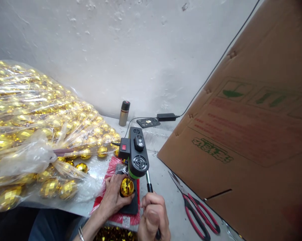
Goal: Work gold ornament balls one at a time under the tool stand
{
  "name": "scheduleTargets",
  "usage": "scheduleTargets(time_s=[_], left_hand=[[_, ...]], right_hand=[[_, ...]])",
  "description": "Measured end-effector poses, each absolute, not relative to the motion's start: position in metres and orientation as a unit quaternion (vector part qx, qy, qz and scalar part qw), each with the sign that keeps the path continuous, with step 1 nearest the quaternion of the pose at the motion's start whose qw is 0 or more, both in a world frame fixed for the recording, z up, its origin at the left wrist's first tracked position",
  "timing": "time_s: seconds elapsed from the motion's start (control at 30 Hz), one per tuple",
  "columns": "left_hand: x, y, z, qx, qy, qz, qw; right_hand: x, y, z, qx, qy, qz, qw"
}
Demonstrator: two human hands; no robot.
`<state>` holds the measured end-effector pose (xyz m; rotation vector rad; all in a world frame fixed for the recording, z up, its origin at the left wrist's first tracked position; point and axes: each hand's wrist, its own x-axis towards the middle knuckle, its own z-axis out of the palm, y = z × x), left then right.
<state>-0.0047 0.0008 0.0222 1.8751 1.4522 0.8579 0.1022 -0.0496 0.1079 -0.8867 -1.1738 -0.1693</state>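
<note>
Ball in left hand (perhaps touching base), right hand gripping lever.

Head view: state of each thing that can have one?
Gold ball: held in left hand
Black lever handle: gripped by right hand
Scissors: lying, slightly open
Bottle: upright, capped
Clear bag: gathered at neck
Red switch: position unclear
Power adapter: cabled both ends
Cardboard box: open or shut unclear
</note>
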Motion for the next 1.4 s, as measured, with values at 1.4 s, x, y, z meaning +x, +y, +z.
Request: scheduleTargets(time_s=[1.4], left_hand=[[-0.002,0.000,0.018,0.710,0.551,0.326,0.295]], right_hand=[[0.117,-0.047,0.105,-0.387,-0.581,-0.098,0.710]])
